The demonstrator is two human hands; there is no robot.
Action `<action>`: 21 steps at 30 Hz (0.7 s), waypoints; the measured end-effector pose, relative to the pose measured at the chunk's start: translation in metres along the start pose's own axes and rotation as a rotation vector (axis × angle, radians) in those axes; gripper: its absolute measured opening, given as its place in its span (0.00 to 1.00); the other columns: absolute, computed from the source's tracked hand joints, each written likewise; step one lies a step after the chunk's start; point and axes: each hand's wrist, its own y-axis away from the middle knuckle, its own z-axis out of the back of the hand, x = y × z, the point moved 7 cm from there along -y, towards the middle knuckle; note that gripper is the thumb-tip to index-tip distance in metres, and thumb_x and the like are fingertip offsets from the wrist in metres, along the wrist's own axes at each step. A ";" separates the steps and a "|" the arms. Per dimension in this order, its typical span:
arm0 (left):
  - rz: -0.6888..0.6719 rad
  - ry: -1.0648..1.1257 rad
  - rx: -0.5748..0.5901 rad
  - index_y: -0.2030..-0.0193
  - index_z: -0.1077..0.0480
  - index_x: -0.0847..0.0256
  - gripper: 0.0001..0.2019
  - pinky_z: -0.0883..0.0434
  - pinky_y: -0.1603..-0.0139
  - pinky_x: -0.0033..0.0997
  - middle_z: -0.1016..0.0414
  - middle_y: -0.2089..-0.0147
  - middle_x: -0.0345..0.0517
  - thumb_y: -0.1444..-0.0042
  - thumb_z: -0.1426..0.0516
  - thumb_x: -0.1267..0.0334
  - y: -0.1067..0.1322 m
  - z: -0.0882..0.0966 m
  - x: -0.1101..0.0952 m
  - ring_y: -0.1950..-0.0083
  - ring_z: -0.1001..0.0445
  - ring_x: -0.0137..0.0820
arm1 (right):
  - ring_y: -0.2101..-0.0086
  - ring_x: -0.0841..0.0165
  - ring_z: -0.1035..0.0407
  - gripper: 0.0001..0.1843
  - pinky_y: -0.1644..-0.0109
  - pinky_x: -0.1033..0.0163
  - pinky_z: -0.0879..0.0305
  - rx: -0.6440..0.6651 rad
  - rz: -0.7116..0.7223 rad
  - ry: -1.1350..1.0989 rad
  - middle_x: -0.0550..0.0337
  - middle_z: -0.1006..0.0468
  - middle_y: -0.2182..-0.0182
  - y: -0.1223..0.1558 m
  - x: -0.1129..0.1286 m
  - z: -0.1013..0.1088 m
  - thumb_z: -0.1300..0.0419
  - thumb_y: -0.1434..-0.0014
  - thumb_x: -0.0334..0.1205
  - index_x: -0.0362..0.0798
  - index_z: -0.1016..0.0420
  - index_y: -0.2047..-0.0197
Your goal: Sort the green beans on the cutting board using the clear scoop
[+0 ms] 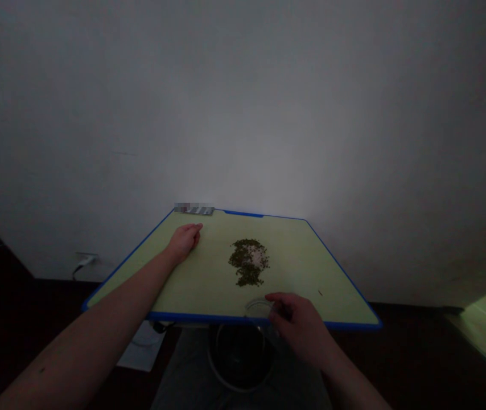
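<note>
Gripping with right hand [296, 324] a clear, curved-rimmed object [260, 305] over near edge of blue-edged board [211, 290]; too faint to outline fully. Extending left hand [184, 242] left of green-and-pale grain heap [249, 261], mid-board, with fingers curled in, palm hidden. Below, partly covered: dark round bowl [241, 380].

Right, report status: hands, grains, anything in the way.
Green grains and white grains together, mid-tabletop. Left hand curled, left of them. Right hand gripping clear curved item, near edge. Nothing seen blocking between item and grains.
</note>
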 end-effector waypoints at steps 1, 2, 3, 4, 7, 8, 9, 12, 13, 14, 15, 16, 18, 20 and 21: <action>0.001 0.000 -0.002 0.87 0.44 0.61 0.19 0.48 0.83 0.26 0.47 0.90 0.35 0.53 0.51 0.52 -0.001 0.001 0.002 0.87 0.48 0.22 | 0.73 0.70 0.33 0.18 0.68 0.66 0.38 -0.004 0.001 -0.008 0.59 0.26 0.73 -0.003 -0.001 0.004 0.48 0.52 0.37 0.48 0.30 0.56; 0.001 -0.001 -0.002 0.87 0.44 0.61 0.19 0.48 0.83 0.26 0.47 0.90 0.35 0.53 0.51 0.52 -0.001 0.001 0.003 0.87 0.48 0.22 | 0.73 0.70 0.33 0.18 0.69 0.66 0.39 -0.015 -0.001 -0.010 0.60 0.26 0.73 -0.007 -0.003 0.009 0.48 0.51 0.37 0.48 0.31 0.55; 0.001 0.002 0.000 0.87 0.43 0.61 0.19 0.49 0.84 0.26 0.47 0.90 0.35 0.53 0.51 0.52 -0.002 0.001 0.003 0.87 0.48 0.22 | 0.74 0.71 0.33 0.19 0.69 0.66 0.39 -0.023 -0.001 -0.003 0.61 0.26 0.74 -0.011 -0.005 0.014 0.49 0.51 0.37 0.48 0.31 0.55; 0.001 0.007 0.004 0.87 0.44 0.61 0.19 0.49 0.84 0.26 0.48 0.90 0.35 0.53 0.51 0.51 -0.002 0.001 0.003 0.87 0.48 0.22 | 0.75 0.71 0.34 0.19 0.70 0.67 0.40 -0.061 -0.007 0.014 0.61 0.27 0.75 -0.017 -0.009 0.023 0.49 0.51 0.37 0.47 0.31 0.55; 0.007 0.021 0.021 0.87 0.44 0.61 0.19 0.50 0.84 0.26 0.48 0.90 0.35 0.53 0.51 0.51 0.000 0.000 -0.001 0.88 0.49 0.22 | 0.76 0.72 0.35 0.19 0.70 0.67 0.40 -0.101 0.000 0.097 0.62 0.28 0.77 -0.037 -0.019 0.040 0.49 0.51 0.38 0.46 0.31 0.55; 0.011 0.022 0.022 0.87 0.44 0.61 0.19 0.50 0.84 0.26 0.48 0.90 0.35 0.53 0.51 0.51 0.000 -0.001 -0.002 0.88 0.49 0.22 | 0.76 0.71 0.35 0.19 0.70 0.66 0.41 -0.119 0.007 0.129 0.62 0.28 0.77 -0.043 -0.022 0.044 0.49 0.52 0.38 0.45 0.30 0.55; 0.016 0.021 0.019 0.87 0.44 0.61 0.19 0.50 0.84 0.26 0.48 0.90 0.35 0.53 0.51 0.51 0.001 -0.001 -0.002 0.88 0.49 0.22 | 0.75 0.71 0.35 0.20 0.70 0.66 0.41 -0.126 0.017 0.157 0.61 0.28 0.77 -0.049 -0.024 0.046 0.49 0.52 0.37 0.45 0.30 0.55; 0.033 0.031 0.015 0.86 0.44 0.61 0.18 0.50 0.84 0.26 0.48 0.90 0.35 0.53 0.50 0.51 0.001 0.000 -0.001 0.88 0.49 0.22 | 0.74 0.71 0.35 0.20 0.67 0.65 0.40 -0.128 0.046 0.213 0.60 0.27 0.75 -0.062 -0.027 0.044 0.50 0.51 0.36 0.44 0.30 0.55; 0.036 0.039 0.013 0.86 0.44 0.60 0.18 0.50 0.85 0.26 0.47 0.90 0.35 0.53 0.50 0.51 0.000 0.000 0.001 0.88 0.49 0.22 | 0.73 0.70 0.35 0.20 0.66 0.65 0.40 -0.119 0.057 0.218 0.59 0.27 0.74 -0.064 -0.026 0.042 0.50 0.51 0.36 0.44 0.30 0.55; 0.035 0.045 0.010 0.85 0.44 0.60 0.18 0.50 0.85 0.26 0.47 0.90 0.35 0.53 0.50 0.51 -0.001 0.000 0.003 0.88 0.49 0.22 | 0.72 0.70 0.35 0.20 0.65 0.65 0.40 -0.107 0.069 0.218 0.58 0.27 0.73 -0.065 -0.025 0.040 0.50 0.51 0.35 0.44 0.29 0.55; 0.031 0.046 0.006 0.85 0.44 0.60 0.18 0.50 0.85 0.26 0.47 0.90 0.35 0.54 0.50 0.51 -0.001 0.001 0.004 0.87 0.49 0.22 | 0.71 0.69 0.34 0.19 0.64 0.65 0.40 -0.099 0.084 0.215 0.57 0.26 0.71 -0.066 -0.023 0.038 0.50 0.51 0.35 0.45 0.29 0.55; 0.024 0.042 0.000 0.85 0.44 0.60 0.18 0.50 0.85 0.26 0.47 0.90 0.35 0.54 0.50 0.51 -0.002 0.002 0.006 0.87 0.49 0.22 | 0.69 0.69 0.34 0.19 0.63 0.65 0.40 -0.091 0.096 0.210 0.57 0.26 0.69 -0.065 -0.021 0.037 0.50 0.51 0.35 0.45 0.29 0.55; 0.006 0.021 -0.001 0.86 0.43 0.61 0.18 0.50 0.84 0.25 0.47 0.90 0.35 0.53 0.50 0.51 -0.003 0.002 0.007 0.87 0.48 0.22 | 0.68 0.69 0.34 0.19 0.62 0.64 0.40 -0.080 0.105 0.204 0.56 0.26 0.68 -0.063 -0.018 0.036 0.50 0.52 0.34 0.46 0.28 0.56; -0.007 0.013 0.004 0.86 0.43 0.61 0.18 0.49 0.84 0.25 0.47 0.90 0.35 0.53 0.51 0.51 -0.003 0.002 0.007 0.87 0.48 0.22 | 0.68 0.68 0.34 0.19 0.62 0.64 0.40 -0.067 0.104 0.203 0.57 0.26 0.68 -0.060 -0.016 0.037 0.50 0.52 0.34 0.46 0.28 0.57; -0.007 0.016 0.008 0.86 0.43 0.61 0.18 0.49 0.84 0.25 0.46 0.89 0.35 0.54 0.51 0.51 -0.003 0.002 0.006 0.87 0.48 0.22 | 0.69 0.68 0.34 0.19 0.63 0.64 0.40 -0.060 0.104 0.203 0.57 0.26 0.69 -0.059 -0.016 0.037 0.51 0.52 0.34 0.47 0.28 0.57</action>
